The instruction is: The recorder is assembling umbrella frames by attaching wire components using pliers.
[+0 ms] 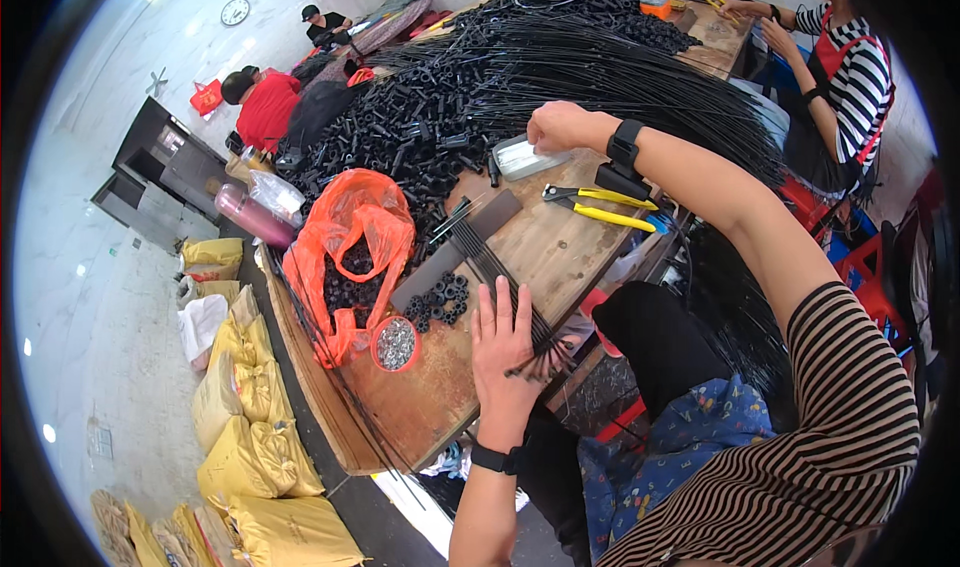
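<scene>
My left hand [503, 352] lies flat with its fingers stretched out, its palm over a bunch of thin black cables [487, 259]. These cables cross a dark grey bar [415, 279] on the wooden table [548, 257]. My right hand [563, 129] is above a shallow tray with white contents [518, 159]; its fingers are closed, and what they pinch is hidden. Yellow-handled end cutters [605, 205] rest beside the tray. Close to my left hand are small black nut-like rings [440, 305] and a red bowl of small metal parts [396, 344].
An orange plastic bag [318, 229] holds more black parts. Large heaps of black fittings [400, 132] and long black cables [640, 77] cover the far table. A person in stripes [850, 97] works at the right with pliers. Yellow sacks [250, 457] line the left floor.
</scene>
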Demonstrator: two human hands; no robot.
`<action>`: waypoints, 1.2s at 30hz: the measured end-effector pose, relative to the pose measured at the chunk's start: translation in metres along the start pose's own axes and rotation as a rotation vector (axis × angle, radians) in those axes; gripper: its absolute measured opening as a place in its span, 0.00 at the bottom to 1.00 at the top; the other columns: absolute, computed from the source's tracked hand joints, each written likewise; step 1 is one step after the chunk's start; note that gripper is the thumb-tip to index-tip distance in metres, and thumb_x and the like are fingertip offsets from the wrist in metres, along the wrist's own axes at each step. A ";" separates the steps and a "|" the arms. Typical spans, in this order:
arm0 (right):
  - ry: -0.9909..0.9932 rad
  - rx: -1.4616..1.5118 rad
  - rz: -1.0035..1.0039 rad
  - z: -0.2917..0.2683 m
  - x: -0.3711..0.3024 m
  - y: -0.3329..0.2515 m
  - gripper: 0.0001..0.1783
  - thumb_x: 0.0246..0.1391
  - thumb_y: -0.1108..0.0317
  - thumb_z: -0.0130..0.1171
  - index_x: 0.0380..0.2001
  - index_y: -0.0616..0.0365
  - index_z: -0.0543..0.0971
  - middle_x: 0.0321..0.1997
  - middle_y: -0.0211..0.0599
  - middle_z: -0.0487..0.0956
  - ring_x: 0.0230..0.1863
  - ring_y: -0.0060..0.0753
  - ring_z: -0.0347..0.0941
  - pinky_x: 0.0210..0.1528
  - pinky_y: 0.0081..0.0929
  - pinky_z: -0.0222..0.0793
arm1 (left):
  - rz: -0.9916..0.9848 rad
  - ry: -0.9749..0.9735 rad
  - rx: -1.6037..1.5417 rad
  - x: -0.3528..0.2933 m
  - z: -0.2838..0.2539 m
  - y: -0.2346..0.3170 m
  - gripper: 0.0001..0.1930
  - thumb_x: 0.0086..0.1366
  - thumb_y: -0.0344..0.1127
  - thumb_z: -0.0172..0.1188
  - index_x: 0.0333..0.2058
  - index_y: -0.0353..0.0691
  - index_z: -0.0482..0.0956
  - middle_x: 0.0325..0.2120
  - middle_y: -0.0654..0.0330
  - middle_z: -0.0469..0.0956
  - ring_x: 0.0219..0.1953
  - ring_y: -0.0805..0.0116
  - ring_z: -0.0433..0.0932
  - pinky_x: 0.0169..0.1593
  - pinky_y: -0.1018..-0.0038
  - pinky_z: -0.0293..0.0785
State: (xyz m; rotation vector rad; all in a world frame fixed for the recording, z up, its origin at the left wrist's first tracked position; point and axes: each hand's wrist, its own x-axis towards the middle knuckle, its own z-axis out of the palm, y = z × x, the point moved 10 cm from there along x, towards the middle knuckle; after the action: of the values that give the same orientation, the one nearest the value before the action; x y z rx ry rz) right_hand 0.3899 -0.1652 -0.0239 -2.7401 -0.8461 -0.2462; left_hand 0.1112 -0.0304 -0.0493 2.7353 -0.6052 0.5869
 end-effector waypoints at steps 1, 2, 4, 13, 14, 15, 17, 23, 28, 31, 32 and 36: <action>0.003 0.001 0.004 0.002 0.000 0.005 0.08 0.40 0.67 0.62 0.28 0.52 0.84 0.29 0.42 0.82 0.34 0.45 0.79 0.38 0.37 0.74 | -0.008 -0.003 0.012 0.000 0.002 -0.001 0.42 0.49 0.58 0.67 0.57 0.36 0.68 0.61 0.45 0.61 0.65 0.44 0.56 0.64 0.54 0.55; 0.012 -0.054 0.000 0.004 0.001 0.009 0.08 0.40 0.67 0.62 0.28 0.52 0.84 0.28 0.42 0.82 0.34 0.46 0.79 0.37 0.38 0.74 | -0.016 -0.006 0.025 0.000 0.004 -0.001 0.43 0.48 0.57 0.68 0.58 0.36 0.68 0.62 0.45 0.61 0.65 0.44 0.56 0.64 0.53 0.55; 0.019 -0.101 -0.010 0.007 0.002 0.005 0.07 0.41 0.67 0.61 0.27 0.52 0.84 0.28 0.41 0.82 0.33 0.46 0.78 0.37 0.38 0.73 | -0.021 0.006 0.022 0.000 0.007 -0.003 0.44 0.47 0.57 0.68 0.58 0.37 0.67 0.62 0.46 0.60 0.66 0.44 0.55 0.64 0.54 0.55; 0.233 -0.117 -0.121 -0.012 -0.010 -0.018 0.04 0.44 0.70 0.58 0.25 0.55 0.81 0.25 0.42 0.79 0.32 0.47 0.77 0.35 0.41 0.71 | -0.041 0.061 -0.402 -0.002 -0.027 -0.003 0.45 0.44 0.41 0.76 0.59 0.34 0.64 0.61 0.47 0.63 0.66 0.50 0.57 0.65 0.62 0.56; 0.247 -0.085 -0.109 -0.017 -0.014 -0.014 0.04 0.44 0.70 0.58 0.25 0.55 0.80 0.25 0.43 0.79 0.32 0.47 0.76 0.36 0.42 0.71 | -0.167 -0.041 -0.655 -0.001 -0.016 -0.008 0.41 0.46 0.38 0.74 0.58 0.33 0.66 0.59 0.48 0.67 0.64 0.55 0.61 0.64 0.64 0.58; 0.262 -0.054 -0.095 -0.022 -0.018 -0.009 0.04 0.44 0.70 0.58 0.25 0.55 0.79 0.25 0.43 0.78 0.33 0.48 0.76 0.36 0.42 0.71 | -0.292 -0.145 -0.906 -0.001 -0.004 -0.007 0.36 0.49 0.34 0.73 0.57 0.31 0.68 0.56 0.49 0.71 0.61 0.60 0.66 0.63 0.66 0.60; 0.248 -0.024 -0.091 -0.033 -0.024 -0.025 0.07 0.44 0.70 0.58 0.29 0.56 0.80 0.28 0.44 0.79 0.34 0.49 0.76 0.37 0.42 0.71 | -0.367 -0.167 -1.035 -0.001 -0.007 -0.005 0.25 0.56 0.29 0.67 0.52 0.30 0.73 0.48 0.54 0.78 0.52 0.70 0.74 0.57 0.72 0.68; 0.329 0.200 -0.270 -0.102 -0.101 -0.099 0.10 0.47 0.70 0.58 0.34 0.57 0.81 0.33 0.44 0.81 0.36 0.48 0.77 0.39 0.38 0.72 | -0.410 -0.183 -1.215 -0.002 0.007 -0.013 0.13 0.63 0.26 0.59 0.46 0.31 0.77 0.41 0.57 0.82 0.44 0.74 0.78 0.50 0.77 0.74; 0.316 0.416 -0.302 -0.156 -0.166 -0.148 0.06 0.51 0.73 0.60 0.34 0.59 0.80 0.32 0.35 0.79 0.34 0.35 0.77 0.35 0.28 0.70 | -0.430 -0.107 -1.261 0.002 -0.012 -0.015 0.12 0.63 0.26 0.59 0.45 0.32 0.78 0.39 0.57 0.82 0.43 0.73 0.79 0.49 0.77 0.74; 0.300 0.487 -0.426 -0.162 -0.183 -0.169 0.06 0.50 0.75 0.61 0.34 0.60 0.80 0.33 0.34 0.79 0.35 0.33 0.77 0.35 0.28 0.70 | -0.413 -0.050 -1.254 0.009 -0.028 -0.011 0.11 0.63 0.26 0.58 0.45 0.32 0.78 0.38 0.57 0.82 0.42 0.73 0.79 0.49 0.76 0.74; 0.306 0.507 -0.459 -0.160 -0.186 -0.175 0.07 0.49 0.76 0.62 0.33 0.59 0.79 0.33 0.35 0.79 0.35 0.35 0.77 0.35 0.29 0.71 | -0.392 -0.068 -1.184 0.010 -0.031 -0.011 0.11 0.63 0.26 0.58 0.45 0.32 0.78 0.38 0.57 0.82 0.42 0.73 0.79 0.49 0.76 0.74; 0.291 0.527 -0.497 -0.153 -0.187 -0.188 0.04 0.50 0.72 0.61 0.31 0.59 0.80 0.28 0.36 0.77 0.30 0.35 0.75 0.30 0.30 0.68 | -0.389 -0.060 -1.148 0.009 -0.031 -0.013 0.11 0.64 0.27 0.58 0.45 0.31 0.78 0.38 0.56 0.82 0.42 0.72 0.79 0.48 0.76 0.74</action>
State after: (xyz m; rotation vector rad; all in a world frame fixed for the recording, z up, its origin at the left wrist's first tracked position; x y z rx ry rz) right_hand 0.1174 -0.1595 0.1142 -1.9277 -1.2767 -0.4316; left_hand 0.1148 -0.0115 -0.0207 1.6911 -0.2551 0.0037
